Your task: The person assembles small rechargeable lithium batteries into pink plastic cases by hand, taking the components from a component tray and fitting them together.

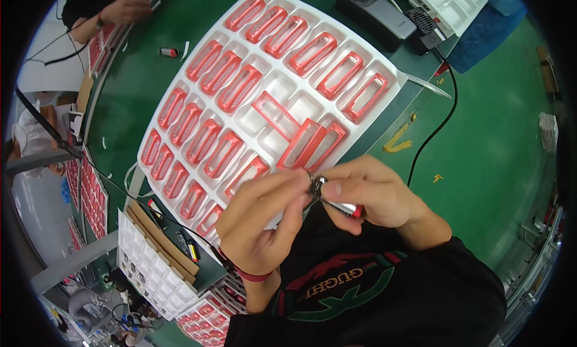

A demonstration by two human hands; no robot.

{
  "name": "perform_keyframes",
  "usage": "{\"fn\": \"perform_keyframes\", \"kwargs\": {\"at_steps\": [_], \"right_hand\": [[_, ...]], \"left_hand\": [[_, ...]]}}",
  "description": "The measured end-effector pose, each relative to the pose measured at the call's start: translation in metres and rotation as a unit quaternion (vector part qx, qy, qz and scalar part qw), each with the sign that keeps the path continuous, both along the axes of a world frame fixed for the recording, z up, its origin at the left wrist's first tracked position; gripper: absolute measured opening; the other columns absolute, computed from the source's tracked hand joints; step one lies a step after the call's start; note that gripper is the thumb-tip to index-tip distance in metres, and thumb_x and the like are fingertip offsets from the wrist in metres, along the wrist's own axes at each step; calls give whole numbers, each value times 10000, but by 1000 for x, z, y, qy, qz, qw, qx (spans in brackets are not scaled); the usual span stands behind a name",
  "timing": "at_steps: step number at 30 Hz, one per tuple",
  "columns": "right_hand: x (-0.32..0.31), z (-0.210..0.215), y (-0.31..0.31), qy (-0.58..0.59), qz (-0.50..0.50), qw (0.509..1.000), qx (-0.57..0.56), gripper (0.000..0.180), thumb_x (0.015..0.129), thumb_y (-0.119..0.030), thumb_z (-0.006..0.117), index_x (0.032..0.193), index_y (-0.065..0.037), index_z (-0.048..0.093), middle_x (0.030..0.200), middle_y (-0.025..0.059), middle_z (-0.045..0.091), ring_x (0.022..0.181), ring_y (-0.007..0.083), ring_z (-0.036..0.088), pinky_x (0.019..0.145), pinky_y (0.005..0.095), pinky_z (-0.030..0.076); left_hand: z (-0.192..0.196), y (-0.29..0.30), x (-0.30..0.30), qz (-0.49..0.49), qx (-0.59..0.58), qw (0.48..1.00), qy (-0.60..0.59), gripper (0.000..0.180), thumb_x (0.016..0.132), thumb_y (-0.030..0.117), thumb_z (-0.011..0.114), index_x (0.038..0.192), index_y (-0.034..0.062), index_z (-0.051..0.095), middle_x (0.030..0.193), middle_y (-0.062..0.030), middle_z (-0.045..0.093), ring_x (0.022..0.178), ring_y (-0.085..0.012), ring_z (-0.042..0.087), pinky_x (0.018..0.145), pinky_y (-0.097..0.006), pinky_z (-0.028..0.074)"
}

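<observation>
Below the white tray's [396, 76] near edge: left hand [261, 218] and right hand [372, 193] together pinching a small metal tool [317, 184]; right also clasping its red handle [354, 210]. Green worktop [499, 142] bare to the right.

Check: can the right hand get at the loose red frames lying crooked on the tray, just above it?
Probably yes. The red frames lie uncovered on the white tray, right beyond the right hand. But that hand grips a red-tipped tool, so its fingers aren't free.

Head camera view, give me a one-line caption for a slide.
Left hand and right hand pinch a small metal part above a white tray of red rectangular frames.
</observation>
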State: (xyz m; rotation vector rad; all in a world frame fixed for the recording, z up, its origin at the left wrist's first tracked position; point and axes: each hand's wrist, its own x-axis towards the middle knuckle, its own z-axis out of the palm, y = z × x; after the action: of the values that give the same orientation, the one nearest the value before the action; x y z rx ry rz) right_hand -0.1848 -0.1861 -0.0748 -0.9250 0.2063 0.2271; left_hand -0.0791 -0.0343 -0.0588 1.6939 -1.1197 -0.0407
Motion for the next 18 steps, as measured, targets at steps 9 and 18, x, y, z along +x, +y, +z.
{"fn": "perform_keyframes", "kwargs": {"at_steps": [9, 18], "right_hand": [[4, -19, 54, -18, 95, 994, -44, 336, 984, -277, 453, 979, 12, 626, 540, 25, 484, 432, 88, 412, 429, 247, 327], [9, -13, 81, -167, -24, 893, -418, 258, 952, -232, 535, 1034, -3, 621, 739, 122, 650, 625, 236, 626, 568, 328, 463]], "left_hand": [[-12, 79, -11, 18, 53, 995, -85, 196, 667, -96, 721, 850, -33, 695, 816, -153, 683, 704, -247, 667, 621, -294, 530], [-28, 97, -9, 60, 31, 998, -5, 150, 718, -97, 662, 855, -46, 626, 791, -128, 618, 668, -213, 580, 614, -279, 465]]}}
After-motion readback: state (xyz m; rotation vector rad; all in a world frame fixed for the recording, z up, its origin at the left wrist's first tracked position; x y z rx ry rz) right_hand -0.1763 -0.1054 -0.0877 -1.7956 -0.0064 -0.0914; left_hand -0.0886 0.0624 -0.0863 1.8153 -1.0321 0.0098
